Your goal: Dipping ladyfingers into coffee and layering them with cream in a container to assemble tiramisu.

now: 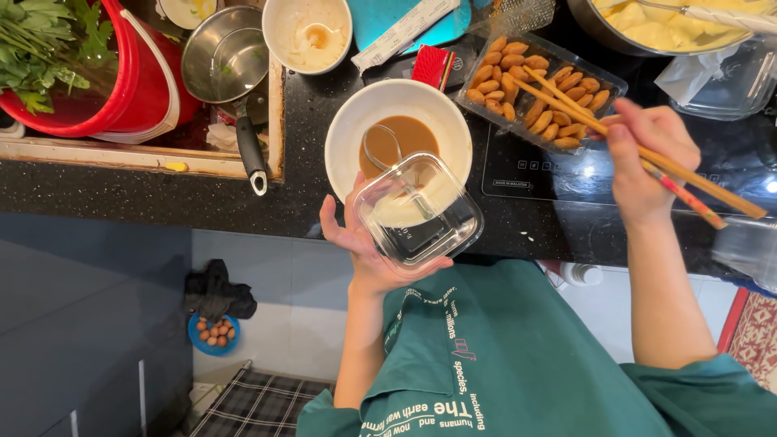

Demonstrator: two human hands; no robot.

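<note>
Holding a clear square plastic container [418, 210] on its upturned palm, the left hand [364, 243] has its fingers curled up around the container's near edge, with the thumb against the left side; the container hangs tilted just above the near rim of a white bowl [348, 129] of brown sauce, where a metal spoon [384, 146] lies. The right hand [647, 158] is closed on a pair of wooden chopsticks [599, 125], whose tips reach over a clear tray of fried brown pieces [542, 89] standing on the dark table [307, 202]. The likely trouble is on the left: the container is only cradled, not pinched, and it sits partly past the table's edge, so a tilt too far could slide it off the palm onto the floor or tip it into the sauce. The chopsticks cross the tray at a shallow angle; a slippery piece gripped near its end could drop back or roll onto the black cooktop [566, 170]. A saucepan [227, 57] and a red bucket of greens [121, 73] stand well to the left, clear of both hands.
</note>
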